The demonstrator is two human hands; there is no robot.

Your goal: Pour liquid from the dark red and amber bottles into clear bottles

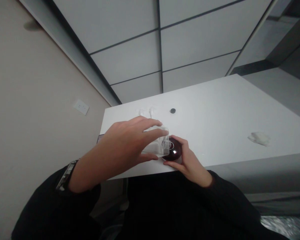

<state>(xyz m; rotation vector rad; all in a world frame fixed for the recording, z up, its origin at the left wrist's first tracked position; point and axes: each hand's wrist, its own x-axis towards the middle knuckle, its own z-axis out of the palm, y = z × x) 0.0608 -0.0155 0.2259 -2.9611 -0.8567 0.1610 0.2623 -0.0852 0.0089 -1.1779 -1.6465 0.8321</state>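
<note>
Brown and glossy, a round bottle (176, 155) is cupped in your right hand (189, 161); your left hand (130, 139) grips a clear container (153, 148), tipped neck-first at its mouth, partly covering it. Right of these, a crumpled white wad (259, 138) lies on the white table (215, 113); farther back, a dark disc (172, 110).

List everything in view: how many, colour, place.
Table: 1, white, centre
Wall: 1, beige, left
Socket: 1, white, wall
Panelling: 1, pale grey, behind table
Disc: 1, dark, table's far side
Small pieces: 2, whitish, table's far left
Crumpled item: 1, whitish, table's right
Flat thing: 1, dark, mostly hidden, table's left
Vessel: 1, dark brown, centre
Container: 1, clear, overlapping vessel
Watch: 1, silvery, lower left
Sleeves: 2, black, bottom
Left hand: 1, bare, holding container
Right hand: 1, bare, around vessel
</note>
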